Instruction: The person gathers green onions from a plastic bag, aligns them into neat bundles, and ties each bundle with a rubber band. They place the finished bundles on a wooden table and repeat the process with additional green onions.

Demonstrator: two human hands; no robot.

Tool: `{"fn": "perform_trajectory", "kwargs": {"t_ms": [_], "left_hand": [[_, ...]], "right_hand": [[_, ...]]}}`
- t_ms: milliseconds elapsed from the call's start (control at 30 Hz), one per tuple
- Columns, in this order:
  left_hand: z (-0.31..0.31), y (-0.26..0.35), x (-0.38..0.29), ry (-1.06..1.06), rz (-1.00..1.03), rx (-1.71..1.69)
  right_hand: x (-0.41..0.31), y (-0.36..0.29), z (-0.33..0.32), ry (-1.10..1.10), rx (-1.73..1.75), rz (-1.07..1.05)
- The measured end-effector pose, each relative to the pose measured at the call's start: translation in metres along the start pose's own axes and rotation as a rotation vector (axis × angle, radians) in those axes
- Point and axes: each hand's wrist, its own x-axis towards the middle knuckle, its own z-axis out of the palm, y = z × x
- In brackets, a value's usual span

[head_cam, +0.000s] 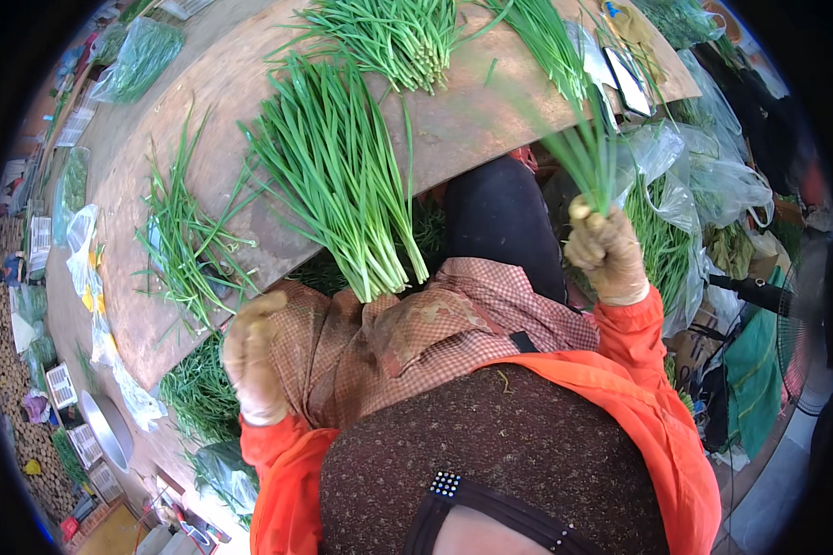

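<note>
My right hand (605, 253), in what looks like a thin tan glove, is raised past the table's right front edge. It grips a small bunch of green chives (590, 163) by the pale stem ends; the leaves are blurred and point up and away. My left hand (257, 357), similarly covered and slightly blurred, is above my lap with loosely curled fingers and nothing visible in it. Between my hands lies a large pile of chives (340, 180), its stem ends overhanging the table edge. Thin loose chives (187, 222) are scattered near my left hand.
The wooden table (479, 132) also bears another chive pile (396, 35), a bundle (545, 41), a broad metal blade (586, 55) and a phone (627, 82). Plastic bags of greens (694, 173) and a fan (802, 305) stand right. A metal basin (107, 430) is at left.
</note>
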Motion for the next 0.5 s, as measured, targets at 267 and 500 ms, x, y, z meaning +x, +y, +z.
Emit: {"fn": "perform_trajectory", "kwargs": {"t_ms": [267, 500], "left_hand": [[-0.036, -0.009, -0.023, -0.219, 0.133, 0.526], [-0.019, -0.019, -0.027, -0.267, 0.035, 0.276]], "right_hand": [[0.023, -0.033, -0.008, 0.169, -0.030, -0.210], [0.064, -0.058, -0.021, 0.381, -0.217, -0.266]]}}
